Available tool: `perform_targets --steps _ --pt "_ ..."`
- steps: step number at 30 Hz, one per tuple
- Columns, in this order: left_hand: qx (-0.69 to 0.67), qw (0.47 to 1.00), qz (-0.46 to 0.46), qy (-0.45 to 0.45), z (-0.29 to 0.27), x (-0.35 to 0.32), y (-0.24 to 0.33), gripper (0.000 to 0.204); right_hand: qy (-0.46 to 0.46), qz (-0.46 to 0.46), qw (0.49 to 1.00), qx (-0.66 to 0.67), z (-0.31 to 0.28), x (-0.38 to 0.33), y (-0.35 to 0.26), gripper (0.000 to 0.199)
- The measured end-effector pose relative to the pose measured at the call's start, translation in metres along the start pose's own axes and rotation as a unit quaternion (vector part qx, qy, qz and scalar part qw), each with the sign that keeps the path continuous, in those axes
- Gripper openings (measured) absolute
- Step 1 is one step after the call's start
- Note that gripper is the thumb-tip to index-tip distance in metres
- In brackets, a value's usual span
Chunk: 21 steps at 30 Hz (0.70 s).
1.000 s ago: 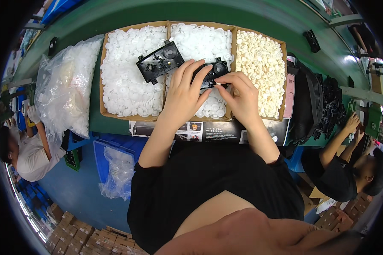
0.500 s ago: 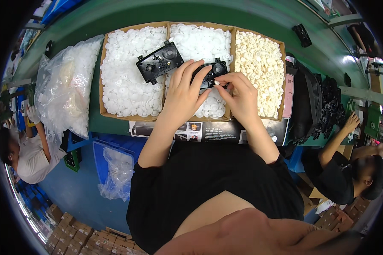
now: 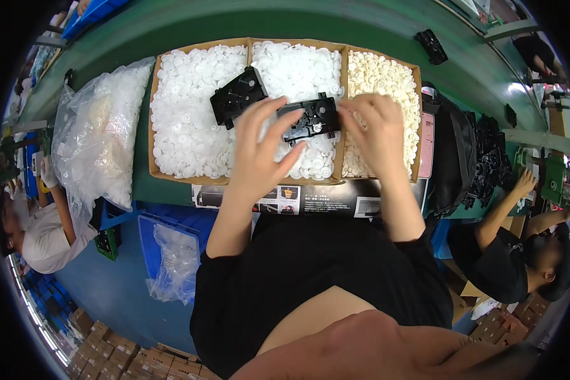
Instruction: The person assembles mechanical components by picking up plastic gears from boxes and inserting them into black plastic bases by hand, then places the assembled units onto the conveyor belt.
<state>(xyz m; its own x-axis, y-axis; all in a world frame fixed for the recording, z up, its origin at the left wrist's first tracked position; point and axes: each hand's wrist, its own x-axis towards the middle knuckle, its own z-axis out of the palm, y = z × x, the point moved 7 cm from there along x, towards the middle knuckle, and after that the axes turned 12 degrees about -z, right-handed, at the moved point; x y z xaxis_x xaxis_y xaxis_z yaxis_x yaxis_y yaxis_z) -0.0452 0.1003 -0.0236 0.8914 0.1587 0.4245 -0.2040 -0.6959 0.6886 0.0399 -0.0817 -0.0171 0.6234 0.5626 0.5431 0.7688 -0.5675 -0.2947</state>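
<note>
A black plastic housing (image 3: 318,118) with pegs and recesses rests on the box of white plastic wheels (image 3: 297,63). My left hand (image 3: 259,149) is open beside it, slightly blurred, its spread fingers over the housing's left end. A second black housing (image 3: 237,95) lies tilted on the white wheels further left, close to my left fingertips. My right hand (image 3: 379,133) is just off the right end of the first housing, over small cream plastic parts (image 3: 386,69). Motion smears its fingers, so whether they hold anything does not show.
A clear bag of white parts (image 3: 107,133) stands left of the cardboard box (image 3: 151,126). To the right are a black bag (image 3: 453,152) and a heap of black parts (image 3: 491,152). Another black part (image 3: 430,46) lies further back. Co-workers sit at both sides.
My right hand has moved right, away from the housing, which now shows more fully. My left fingers have opened and shifted left. The left housing has turned and shifted slightly.
</note>
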Motion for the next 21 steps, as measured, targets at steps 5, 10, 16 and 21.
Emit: perform_targets --steps 5,10,16,21 --pt "0.053 0.994 -0.072 0.068 -0.055 -0.011 -0.027 0.037 -0.047 -0.049 0.985 -0.159 0.010 0.031 0.016 0.009" --pt "0.142 0.972 -0.185 0.024 -0.072 -0.026 -0.057 0.028 -0.151 -0.082 0.953 -0.249 0.029 0.046 0.012 0.012" --pt "0.200 0.969 -0.144 0.004 -0.053 -0.030 -0.071 0.026 -0.183 -0.087 0.936 -0.289 0.030 0.048 0.010 0.010" --pt "0.201 0.970 -0.139 0.012 -0.045 -0.029 -0.072 0.026 -0.112 -0.060 0.967 -0.221 0.013 0.040 0.007 0.008"
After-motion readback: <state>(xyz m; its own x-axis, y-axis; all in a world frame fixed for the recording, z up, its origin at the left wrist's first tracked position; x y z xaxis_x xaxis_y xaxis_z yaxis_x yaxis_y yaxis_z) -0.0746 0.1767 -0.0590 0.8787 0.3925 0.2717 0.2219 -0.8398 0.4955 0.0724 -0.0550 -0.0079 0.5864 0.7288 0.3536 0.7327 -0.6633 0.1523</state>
